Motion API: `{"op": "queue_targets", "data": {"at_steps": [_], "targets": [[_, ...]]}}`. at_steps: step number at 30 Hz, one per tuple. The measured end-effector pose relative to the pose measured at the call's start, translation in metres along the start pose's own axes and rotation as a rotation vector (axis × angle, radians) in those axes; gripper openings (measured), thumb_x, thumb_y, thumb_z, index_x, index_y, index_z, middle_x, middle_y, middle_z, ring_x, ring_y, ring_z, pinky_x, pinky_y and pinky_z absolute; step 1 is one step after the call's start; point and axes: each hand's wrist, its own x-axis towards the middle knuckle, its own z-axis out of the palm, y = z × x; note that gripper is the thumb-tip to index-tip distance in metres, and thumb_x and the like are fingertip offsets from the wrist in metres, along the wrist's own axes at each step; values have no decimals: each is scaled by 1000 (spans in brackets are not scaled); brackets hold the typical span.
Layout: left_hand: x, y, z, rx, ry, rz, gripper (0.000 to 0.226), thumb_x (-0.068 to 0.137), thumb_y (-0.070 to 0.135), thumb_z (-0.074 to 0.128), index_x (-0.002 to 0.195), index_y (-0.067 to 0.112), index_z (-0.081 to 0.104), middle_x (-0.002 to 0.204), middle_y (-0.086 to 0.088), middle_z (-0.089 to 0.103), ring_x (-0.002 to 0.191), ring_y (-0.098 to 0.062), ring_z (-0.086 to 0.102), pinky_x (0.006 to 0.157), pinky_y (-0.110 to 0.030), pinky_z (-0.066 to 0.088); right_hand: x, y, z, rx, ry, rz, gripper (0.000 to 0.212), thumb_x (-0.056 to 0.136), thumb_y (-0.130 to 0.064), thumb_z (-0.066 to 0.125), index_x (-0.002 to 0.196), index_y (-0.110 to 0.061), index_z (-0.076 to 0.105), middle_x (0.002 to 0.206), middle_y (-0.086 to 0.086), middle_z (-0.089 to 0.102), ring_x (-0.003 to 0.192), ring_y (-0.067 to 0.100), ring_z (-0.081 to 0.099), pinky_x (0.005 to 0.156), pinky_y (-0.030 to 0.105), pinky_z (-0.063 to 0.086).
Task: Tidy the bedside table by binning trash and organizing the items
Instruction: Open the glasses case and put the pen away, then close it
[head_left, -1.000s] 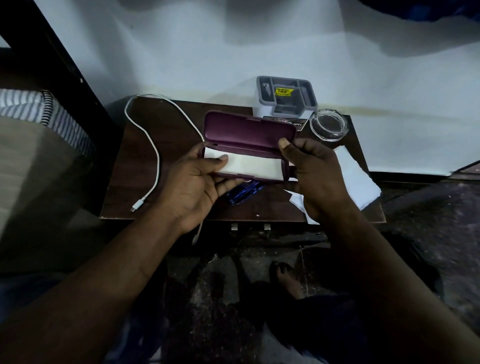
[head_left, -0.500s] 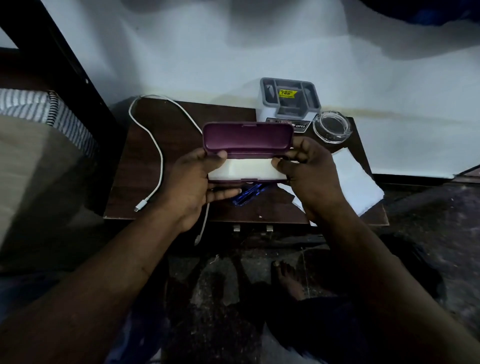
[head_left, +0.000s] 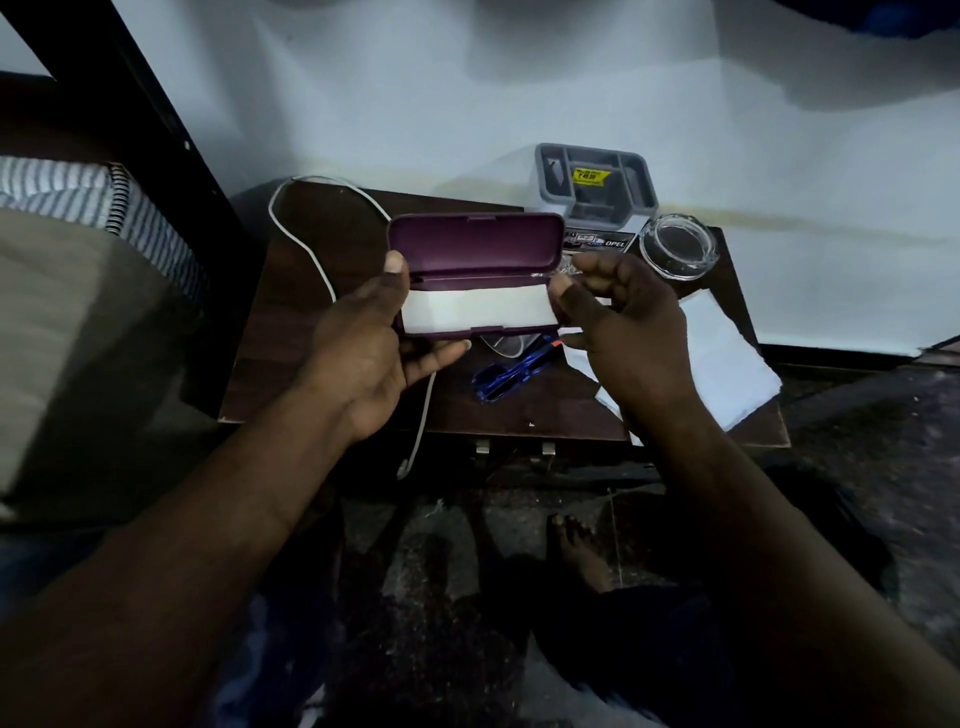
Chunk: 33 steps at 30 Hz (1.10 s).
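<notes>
A maroon glasses case (head_left: 475, 244) is held open above the dark wooden bedside table (head_left: 322, 244), its lid tipped back. A white cloth (head_left: 475, 309) fills the lower half. My left hand (head_left: 363, 353) grips the case's left end, thumb on the rim and fingers underneath. At the case's right end my right hand (head_left: 628, 332) holds on with curled fingers, its thumb on the edge of the cloth. Folded blue glasses (head_left: 506, 374) lie on the table just below the case.
A white charging cable (head_left: 423, 415) loops across the table and hangs off its front edge. White paper (head_left: 727, 364) overhangs the right side. A glass ashtray (head_left: 678, 247) and a grey organizer (head_left: 592, 182) stand at the back. A bed (head_left: 78, 312) borders the left.
The lid, half lowered half a second ago, stands tipped back again. My right hand has shifted from the lid to the case's right end.
</notes>
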Motion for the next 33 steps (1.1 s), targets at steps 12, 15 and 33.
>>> {"op": "queue_targets", "data": {"at_steps": [12, 15, 33], "targets": [[7, 5, -10, -40, 168, 118, 23, 104, 44, 54, 102, 26, 69, 94, 4, 78, 89, -21, 77, 71, -40, 63, -3, 7, -8, -551, -86, -157, 12, 88, -33, 76, 78, -29, 70, 74, -14, 72, 73, 0, 68, 72, 28, 52], [7, 4, -12, -40, 167, 125, 23, 104, 44, 55, 103, 26, 69, 95, 4, 79, 93, -23, 77, 71, -40, 63, -6, 11, -8, -707, -217, -99, 10, 87, -34, 75, 96, -29, 77, 87, -8, 77, 88, 12, 70, 82, 32, 54], [6, 1, -11, -48, 180, 107, 24, 103, 44, 56, 103, 24, 69, 99, 1, 78, 90, -24, 78, 68, -38, 63, -16, 16, 8, -916, -475, 1, 37, 83, -33, 80, 118, -40, 69, 103, 0, 73, 96, 24, 68, 86, 39, 58]]}}
